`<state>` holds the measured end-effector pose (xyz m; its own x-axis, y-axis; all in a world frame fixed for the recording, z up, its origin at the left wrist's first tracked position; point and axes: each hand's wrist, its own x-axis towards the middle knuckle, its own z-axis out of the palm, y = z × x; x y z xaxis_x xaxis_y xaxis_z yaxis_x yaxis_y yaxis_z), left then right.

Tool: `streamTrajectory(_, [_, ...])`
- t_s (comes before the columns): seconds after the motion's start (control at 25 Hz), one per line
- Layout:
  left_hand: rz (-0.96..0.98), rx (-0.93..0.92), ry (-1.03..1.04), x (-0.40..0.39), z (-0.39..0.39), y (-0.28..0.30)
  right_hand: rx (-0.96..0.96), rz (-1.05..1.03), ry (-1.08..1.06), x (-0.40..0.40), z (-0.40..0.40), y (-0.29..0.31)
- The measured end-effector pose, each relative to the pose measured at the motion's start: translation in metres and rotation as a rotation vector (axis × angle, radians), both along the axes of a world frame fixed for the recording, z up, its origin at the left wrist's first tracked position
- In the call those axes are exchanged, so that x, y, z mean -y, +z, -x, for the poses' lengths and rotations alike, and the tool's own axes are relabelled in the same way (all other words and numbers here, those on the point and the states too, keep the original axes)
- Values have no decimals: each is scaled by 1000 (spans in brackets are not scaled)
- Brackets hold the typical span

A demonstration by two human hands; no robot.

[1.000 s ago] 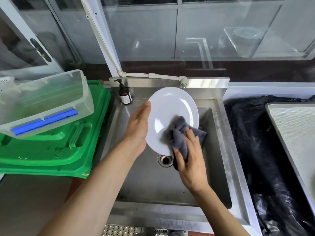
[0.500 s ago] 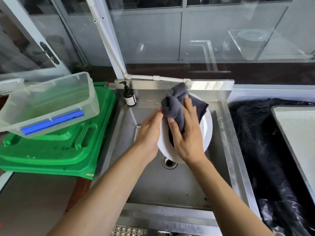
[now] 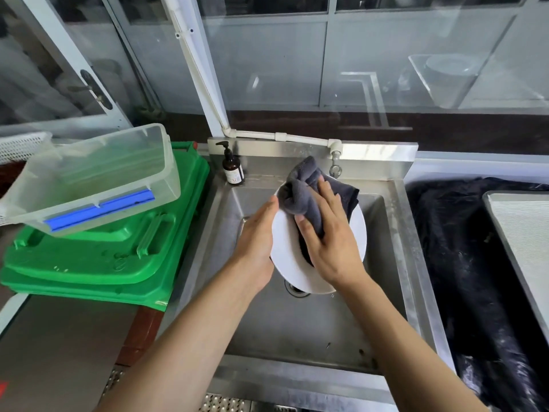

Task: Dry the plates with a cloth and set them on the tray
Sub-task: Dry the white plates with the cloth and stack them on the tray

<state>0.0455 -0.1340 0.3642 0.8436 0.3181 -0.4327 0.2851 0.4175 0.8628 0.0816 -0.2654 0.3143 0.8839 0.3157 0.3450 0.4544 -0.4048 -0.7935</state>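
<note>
while both forearms reach in from the near edge of the sink [image 3: 395, 233], the scene reads so:
left hand [image 3: 257, 242]: palm turned inward, fingers straight and together, pressed flat along the plate's left rim, thumb hidden behind it; the hand props the plate and does not curl round it.
right hand [image 3: 329, 248]: back of the hand toward the camera, fingers spread and lying flat on the cloth, pressing it to the plate's face; thumb to the left on the bunched part.
plate [image 3: 285, 251]: white, round, held tilted on edge above the basin over the drain [image 3: 292, 288], its face turned toward the person and somewhat upward, upper rim toward the far edge of the sink.
cloth [image 3: 312, 185]: dark grey, bunched, draped over the plate's upper rim and down its middle under the right hand.
soap bottle [image 3: 233, 168]: brown pump bottle, upright at the far left corner of the sink.
left of sink: clear plastic tub [image 3: 98, 179] tilted on a stack of green lids [image 3: 113, 257].
right of sink: black plastic sheet [image 3: 463, 263].
</note>
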Motion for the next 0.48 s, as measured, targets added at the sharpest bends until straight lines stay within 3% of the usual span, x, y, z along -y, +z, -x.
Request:
streamTrajectory(0.2, [93, -24, -4, -16, -5, 2, 139, 115, 273, 2, 41, -18])
streamTrajectory(0.4, [-1, 23, 16, -8, 1, -1, 3, 32, 14, -9, 5, 5])
streamTrajectory(0.48, [-10, 11, 78, -8, -4, 3, 34, 15, 17, -12, 13, 5])
